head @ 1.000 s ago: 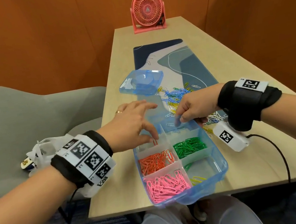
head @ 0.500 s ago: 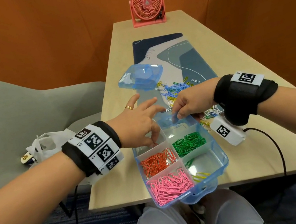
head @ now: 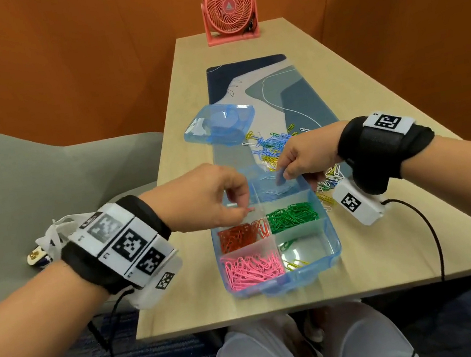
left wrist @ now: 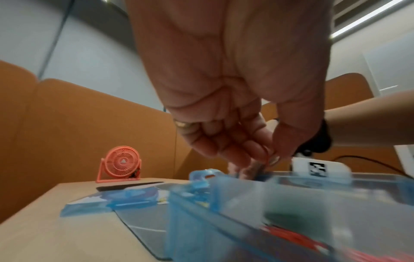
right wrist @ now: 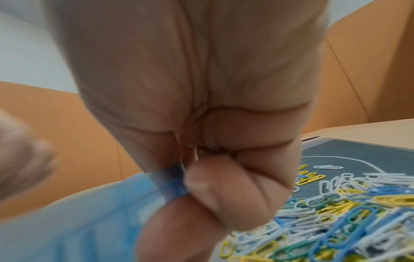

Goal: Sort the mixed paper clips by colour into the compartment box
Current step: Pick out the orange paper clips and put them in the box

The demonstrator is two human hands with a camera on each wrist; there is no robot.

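The blue translucent compartment box (head: 334, 240) lies at the table's near edge, holding orange clips (head: 238, 235), green clips (head: 292, 215) and pink clips (head: 251, 268). My left hand (head: 243, 208) hovers over the box's far left part and pinches one orange paper clip (head: 249, 209) between thumb and fingers; in the left wrist view the orange paper clip (left wrist: 266, 156) shows between the fingertips. My right hand (head: 281, 175) pinches the box's far rim, seen in the right wrist view as a blue tab (right wrist: 171, 182). The mixed clip pile (head: 275, 145) lies just beyond.
The box's blue lid (head: 219, 125) lies on the patterned desk mat (head: 259, 82), behind the pile. A pink fan (head: 229, 9) stands at the table's far end. A grey chair (head: 28, 180) is on the left. A cable (head: 427, 228) trails from my right wrist.
My left hand's fingers, spread over the box a second ago, have curled and now pinch an orange clip. My right hand has stayed on the box's far rim.
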